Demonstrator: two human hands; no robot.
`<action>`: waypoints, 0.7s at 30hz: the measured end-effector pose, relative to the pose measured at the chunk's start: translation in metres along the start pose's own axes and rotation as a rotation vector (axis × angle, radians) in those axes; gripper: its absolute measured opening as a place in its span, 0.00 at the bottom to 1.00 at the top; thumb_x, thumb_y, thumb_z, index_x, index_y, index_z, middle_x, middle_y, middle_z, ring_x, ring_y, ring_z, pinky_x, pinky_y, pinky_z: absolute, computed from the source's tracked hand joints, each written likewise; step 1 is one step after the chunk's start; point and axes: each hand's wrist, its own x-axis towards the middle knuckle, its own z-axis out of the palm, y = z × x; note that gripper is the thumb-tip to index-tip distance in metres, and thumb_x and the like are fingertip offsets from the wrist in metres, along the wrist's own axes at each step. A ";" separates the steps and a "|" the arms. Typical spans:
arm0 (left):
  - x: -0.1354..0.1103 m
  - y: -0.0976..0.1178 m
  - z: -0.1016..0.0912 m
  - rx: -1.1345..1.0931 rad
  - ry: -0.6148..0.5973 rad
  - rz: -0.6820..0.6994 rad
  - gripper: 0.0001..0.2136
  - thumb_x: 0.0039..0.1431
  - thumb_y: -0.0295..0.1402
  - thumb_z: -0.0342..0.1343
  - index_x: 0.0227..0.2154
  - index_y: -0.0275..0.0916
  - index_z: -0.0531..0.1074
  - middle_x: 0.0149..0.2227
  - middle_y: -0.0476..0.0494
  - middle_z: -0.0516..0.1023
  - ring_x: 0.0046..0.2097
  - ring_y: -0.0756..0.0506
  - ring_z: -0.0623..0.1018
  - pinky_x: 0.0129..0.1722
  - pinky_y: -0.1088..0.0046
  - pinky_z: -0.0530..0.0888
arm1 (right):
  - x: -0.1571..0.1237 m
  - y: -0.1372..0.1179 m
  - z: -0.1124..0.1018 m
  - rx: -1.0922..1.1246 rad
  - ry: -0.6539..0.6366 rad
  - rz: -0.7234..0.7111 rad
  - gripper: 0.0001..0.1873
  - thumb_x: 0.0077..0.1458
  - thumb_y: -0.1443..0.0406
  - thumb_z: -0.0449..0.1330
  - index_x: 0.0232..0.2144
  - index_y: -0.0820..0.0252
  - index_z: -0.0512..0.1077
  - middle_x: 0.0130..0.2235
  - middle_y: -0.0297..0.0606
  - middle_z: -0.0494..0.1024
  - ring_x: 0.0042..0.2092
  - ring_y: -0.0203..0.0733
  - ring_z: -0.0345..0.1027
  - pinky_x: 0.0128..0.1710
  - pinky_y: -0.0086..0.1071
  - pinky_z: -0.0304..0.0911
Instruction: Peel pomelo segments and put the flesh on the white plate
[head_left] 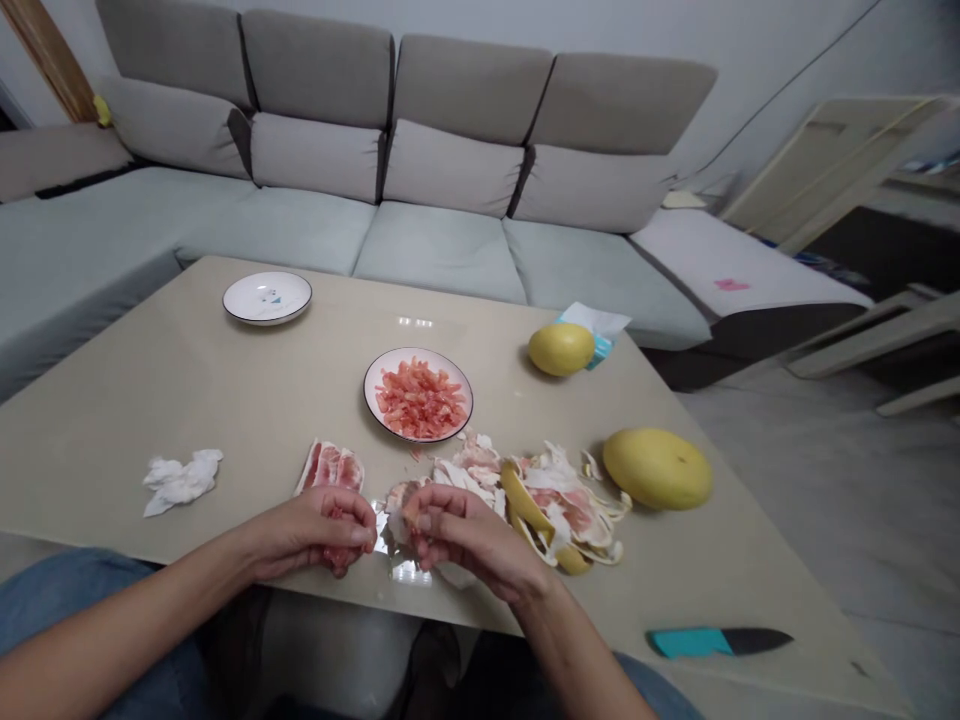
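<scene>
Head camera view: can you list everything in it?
Sofa: one, grey, behind the table.
Table: one, beige, foreground.
Empty plate: one, white, table's far left.
Filled plate: one, white, pink fruit bits, table's middle.
Whole fruits: two, yellow, table's right.
Tissue pack: one, teal-white, behind the farther fruit.
Peel heap: one, white-yellow-pink, before the filled plate.
Fruit segment: one, pink, left of the heap.
Tissue: one, white, crumpled, left.
Knife: one, teal handle, black blade, near right edge.
Left hand: one, pinching pink flesh.
Right hand: one, pinching a pith-covered piece.

Left hand (319, 530), right hand (461, 535) pinch pomelo piece (396, 505) at table (187, 390) edge (peel heap (562, 505) beside); plate (369, 385) beyond.
</scene>
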 end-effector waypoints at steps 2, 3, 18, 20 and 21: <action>0.001 0.010 0.000 0.068 0.045 0.046 0.11 0.48 0.34 0.66 0.30 0.34 0.72 0.26 0.49 0.73 0.23 0.55 0.68 0.25 0.79 0.64 | 0.001 -0.010 -0.008 -0.104 0.107 -0.053 0.14 0.42 0.59 0.69 0.30 0.63 0.74 0.25 0.33 0.75 0.25 0.32 0.69 0.28 0.27 0.68; 0.004 0.016 0.000 0.122 0.071 0.069 0.11 0.49 0.36 0.66 0.30 0.34 0.72 0.24 0.50 0.72 0.23 0.55 0.68 0.24 0.79 0.63 | 0.003 -0.015 -0.013 -0.161 0.165 -0.083 0.14 0.43 0.59 0.68 0.30 0.62 0.74 0.25 0.33 0.75 0.25 0.33 0.69 0.29 0.28 0.68; 0.145 0.124 -0.052 0.887 0.561 0.341 0.15 0.63 0.35 0.54 0.50 0.37 0.68 0.52 0.40 0.72 0.47 0.41 0.76 0.45 0.58 0.75 | 0.133 -0.087 -0.065 -0.945 0.606 -0.438 0.12 0.60 0.62 0.59 0.45 0.62 0.71 0.47 0.41 0.75 0.45 0.44 0.71 0.45 0.41 0.68; 0.158 0.131 -0.056 0.905 0.583 0.351 0.15 0.63 0.35 0.54 0.50 0.37 0.68 0.51 0.40 0.72 0.47 0.42 0.76 0.45 0.58 0.75 | 0.149 -0.091 -0.069 -1.028 0.611 -0.423 0.15 0.63 0.61 0.56 0.50 0.60 0.68 0.51 0.42 0.71 0.47 0.44 0.70 0.45 0.43 0.69; 0.164 0.135 -0.058 0.905 0.592 0.356 0.15 0.63 0.35 0.54 0.50 0.37 0.69 0.51 0.40 0.72 0.47 0.42 0.76 0.45 0.58 0.75 | 0.157 -0.092 -0.072 -1.063 0.615 -0.418 0.15 0.63 0.61 0.56 0.51 0.59 0.68 0.52 0.42 0.71 0.47 0.44 0.70 0.45 0.43 0.69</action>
